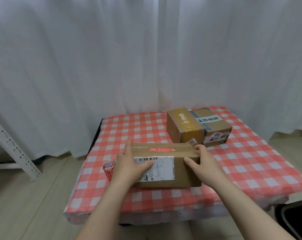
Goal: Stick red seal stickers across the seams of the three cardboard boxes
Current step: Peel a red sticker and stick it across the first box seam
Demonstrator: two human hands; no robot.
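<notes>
- The left hand [127, 163] is lying spread against the left end of the near box [179, 172], fingers straight and thumb resting on the white shipping label [161, 168], probably bracing that end.
- The right hand [204, 163] is gripping the box's right end, thumb on top and fingers curling round the far corner. Together the two hands look to be steadying or shifting the box.
- A red seal sticker [161, 149] is already lying along the taped seam on top, so this box seems done.
- The sticker roll [108, 168] is sitting on the worktop [250, 161] just beside the left hand, within easy reach.
- The taped brown box [181, 125] and the green-labelled box [214, 125] are waiting side by side at the far right, showing no red stickers.
</notes>
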